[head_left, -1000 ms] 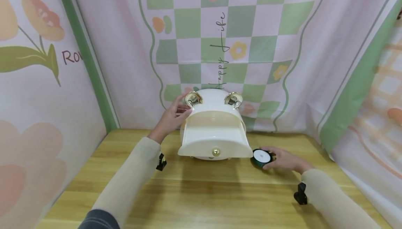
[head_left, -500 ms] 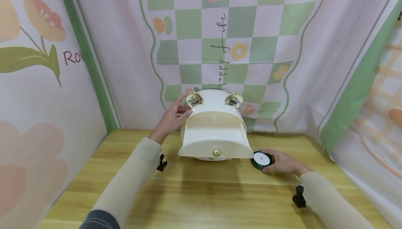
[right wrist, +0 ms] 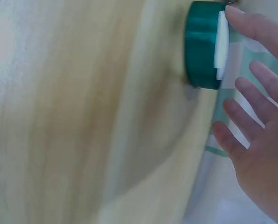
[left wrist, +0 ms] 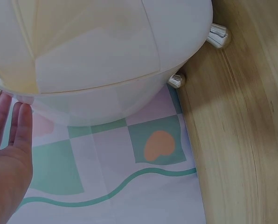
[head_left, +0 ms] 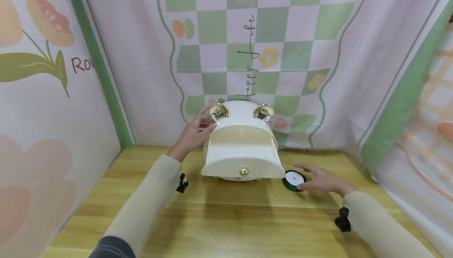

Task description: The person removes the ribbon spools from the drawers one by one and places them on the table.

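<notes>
A cream-white frog-shaped box with gold-rimmed eyes stands at the table's back. Its wide front drawer is pulled out and carries a gold knob. My left hand rests its fingers and thumb against the box's left side, by the eye; in the left wrist view the fingers lie fairly straight along its edge. Right of the box, a spool of green ribbon with a white face lies flat on the table. My right hand is beside it, fingers spread, thumb overlapping the spool's edge.
The wooden table ends against a patterned cloth backdrop, with more printed cloth on both sides. Small gold feet support the box. Black camera mounts sit at both wrists.
My right hand has loosened from the ribbon spool: its fingers have spread and drawn a little to the right. The spool, the box and my left hand stay about where they were.
</notes>
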